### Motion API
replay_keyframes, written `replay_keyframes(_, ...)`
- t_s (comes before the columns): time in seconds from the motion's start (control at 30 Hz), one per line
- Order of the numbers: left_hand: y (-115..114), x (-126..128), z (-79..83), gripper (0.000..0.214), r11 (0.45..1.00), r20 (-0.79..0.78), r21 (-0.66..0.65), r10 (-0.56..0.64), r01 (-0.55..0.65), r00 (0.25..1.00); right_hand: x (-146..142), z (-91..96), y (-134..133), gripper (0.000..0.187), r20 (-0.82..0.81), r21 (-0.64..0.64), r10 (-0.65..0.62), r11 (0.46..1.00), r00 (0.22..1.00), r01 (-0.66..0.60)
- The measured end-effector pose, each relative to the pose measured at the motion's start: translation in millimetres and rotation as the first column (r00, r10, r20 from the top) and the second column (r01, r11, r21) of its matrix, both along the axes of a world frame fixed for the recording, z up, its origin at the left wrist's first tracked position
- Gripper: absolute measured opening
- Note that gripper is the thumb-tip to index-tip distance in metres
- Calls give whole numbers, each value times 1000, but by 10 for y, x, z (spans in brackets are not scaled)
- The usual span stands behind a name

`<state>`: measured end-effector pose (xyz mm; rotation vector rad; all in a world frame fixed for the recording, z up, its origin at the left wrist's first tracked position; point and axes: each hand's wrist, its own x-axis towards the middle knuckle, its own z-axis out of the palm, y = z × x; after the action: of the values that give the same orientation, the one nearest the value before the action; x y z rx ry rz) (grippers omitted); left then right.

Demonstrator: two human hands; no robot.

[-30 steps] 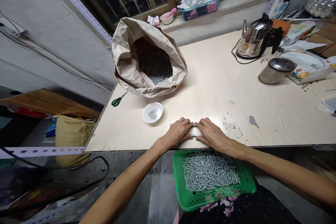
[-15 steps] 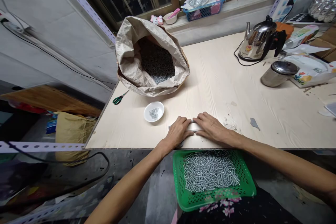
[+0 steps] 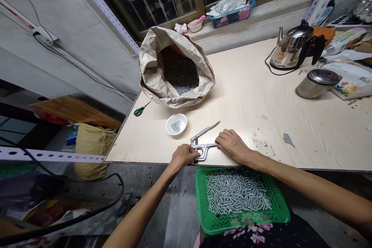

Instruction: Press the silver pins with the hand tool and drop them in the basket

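A grey metal plier-like hand tool (image 3: 203,148) with a spring lies near the table's front edge, its two handles spread apart. My left hand (image 3: 183,155) is closed at the tool's head, fingertips against a small red part. At the end of the lower handle, my right hand (image 3: 232,145) has its fingers bent around the tip. The upper handle points up and to the right, untouched. Below the table edge, a green plastic basket (image 3: 203,217) full of silvery screw-like pieces (image 3: 238,192) rests at my lap. A white bowl (image 3: 176,131) with a few similar pieces stands behind the tool.
A large paper-lined sack (image 3: 177,102) of dark and silvery small pieces stands at the back left. Green-handled scissors (image 3: 139,111) lie beside it. A steel kettle (image 3: 290,52) and a lidded jar (image 3: 309,89) stand at the right. A grey scrap (image 3: 288,139) lies on the table.
The tool's handles, earlier together under both hands, are now spread apart. My left hand has moved to the tool's head and my right hand to the handle end. The view has shifted slightly.
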<state>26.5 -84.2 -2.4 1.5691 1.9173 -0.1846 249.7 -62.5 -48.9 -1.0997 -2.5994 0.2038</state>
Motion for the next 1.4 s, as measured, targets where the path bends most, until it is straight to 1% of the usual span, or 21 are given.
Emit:
replay_keyframes(0.07,60,-7,-25,25,1000,-22,-4,-25,24,999,-45,-51,67,13,32,59,-11,998,999,9)
replay_keyframes(0.13,92,-17,-1,22,997,-72,-4,-83,83,994,-66,-73,115,15,39,100,2,995,999,-6)
replay_keyframes(0.2,76,-2,59,18,978,-154,22,-200,206,968,-77,-73,128,16,35,123,16,992,999,-20)
replay_keyframes(0.27,24,46,119,18,934,-262,87,-314,346,913,-83,-69,116,17,24,131,16,991,1000,-19)
replay_keyframes(0.33,-25,102,155,22,897,-362,155,-337,413,869,-85,-73,96,18,8,136,13,991,1000,-14)
replay_keyframes(0.37,-34,121,163,23,903,-386,165,-311,397,868,-84,-82,89,18,0,142,18,990,1000,-18)
replay_keyframes(0.47,-1,106,167,20,973,-303,64,-191,220,934,-81,-141,86,18,-30,180,36,983,999,-30)
replay_keyframes(0.53,5,67,183,17,993,-227,-6,-114,116,967,-85,-195,93,18,-63,213,36,977,997,-22)
replay_keyframes(0.57,-24,60,201,17,995,-198,-5,-97,98,975,-88,-220,95,18,-80,225,33,974,996,-14)
replay_keyframes(0.6,-82,71,223,17,995,-175,18,-97,101,980,-92,-239,95,17,-93,230,30,973,995,-8)
replay_keyframes(0.67,-275,158,278,18,983,-112,73,-161,170,981,-95,-252,89,16,-107,219,21,976,994,3)
replay_keyframes(0.73,-502,316,323,17,948,-23,93,-302,303,953,-85,-223,86,17,-109,188,16,982,994,5)
replay_keyframes(0.8,-647,491,326,17,888,24,146,-443,435,896,-61,-153,105,19,-118,134,30,991,993,-14)
replay_keyframes(0.87,-635,626,261,17,836,-39,264,-488,480,872,-37,-62,166,22,-134,76,42,997,990,-32)
replay_keyframes(0.93,-495,696,129,21,790,-127,401,-453,463,882,-34,21,274,20,-144,51,27,999,989,-20)
replay_keyframes(1.0,-328,714,-44,37,754,-159,495,-410,432,898,-69,67,417,18,-127,59,13,998,992,-5)
replay_keyframes(1.07,-237,719,-211,48,761,-124,521,-382,387,916,-133,64,573,22,-80,63,33,998,996,-28)
replay_keyframes(1.17,-296,761,-368,48,779,-38,539,-355,319,934,-232,-1,779,18,8,51,137,989,991,-137)
replay_keyframes(1.23,-395,804,-393,43,779,17,554,-363,294,932,-264,-53,868,18,36,49,203,978,979,-204)
replay_keyframes(1.3,-456,818,-375,40,771,59,567,-390,291,919,-259,-91,903,20,40,61,218,974,975,-220)
replay_keyframes(1.4,-365,674,-305,34,722,92,632,-428,280,899,-180,-112,867,21,23,78,179,980,984,-181)
